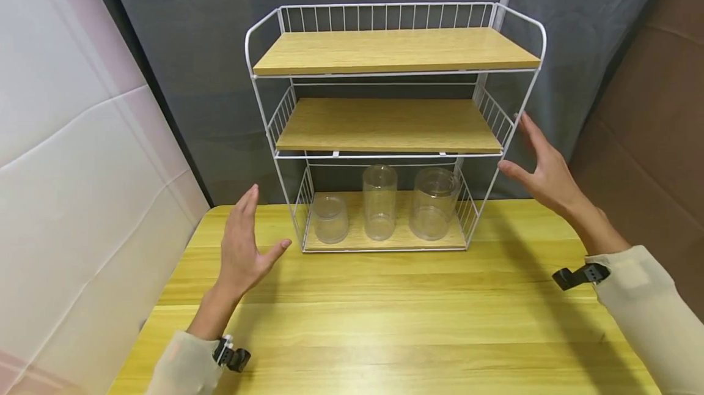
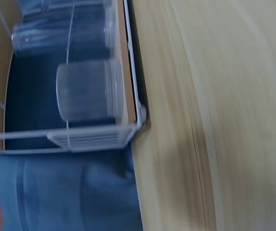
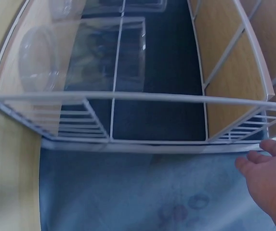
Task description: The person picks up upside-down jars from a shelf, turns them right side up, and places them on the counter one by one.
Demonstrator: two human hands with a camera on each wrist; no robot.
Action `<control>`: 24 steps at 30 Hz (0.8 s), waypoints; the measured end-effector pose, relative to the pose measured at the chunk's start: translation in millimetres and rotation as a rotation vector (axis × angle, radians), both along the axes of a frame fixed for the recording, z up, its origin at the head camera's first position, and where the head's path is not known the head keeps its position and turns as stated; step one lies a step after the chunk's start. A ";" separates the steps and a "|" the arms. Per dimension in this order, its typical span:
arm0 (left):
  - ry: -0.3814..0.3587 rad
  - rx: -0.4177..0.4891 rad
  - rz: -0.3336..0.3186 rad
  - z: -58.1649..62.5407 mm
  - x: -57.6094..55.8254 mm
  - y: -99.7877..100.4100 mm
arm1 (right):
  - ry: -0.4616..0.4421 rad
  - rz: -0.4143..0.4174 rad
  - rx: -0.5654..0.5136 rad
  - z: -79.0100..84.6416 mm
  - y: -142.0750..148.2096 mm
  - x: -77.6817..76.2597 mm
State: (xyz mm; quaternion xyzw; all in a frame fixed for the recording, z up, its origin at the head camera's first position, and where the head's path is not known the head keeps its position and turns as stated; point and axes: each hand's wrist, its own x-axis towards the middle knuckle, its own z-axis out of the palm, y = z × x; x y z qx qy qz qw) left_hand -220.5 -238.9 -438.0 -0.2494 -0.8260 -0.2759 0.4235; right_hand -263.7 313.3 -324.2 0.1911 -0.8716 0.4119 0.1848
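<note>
Though well apart, both hands (image 1: 241, 253) (image 1: 550, 176) unclenched.

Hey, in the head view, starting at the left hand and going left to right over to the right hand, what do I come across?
Left hand, short clear container, tall slim clear container, wide clear container, right hand.
</note>
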 end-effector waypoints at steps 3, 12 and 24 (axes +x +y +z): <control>0.041 0.010 -0.053 2.6 4.4 11.7 | 0.001 0.054 -0.103 4.8 -8.3 -3.5; -0.005 0.035 -0.133 -3.3 13.2 43.8 | 0.007 0.086 -0.181 10.7 -24.9 -11.1; -0.214 0.074 -0.066 -14.4 8.0 76.4 | -0.008 0.026 -0.171 6.7 -32.2 -18.2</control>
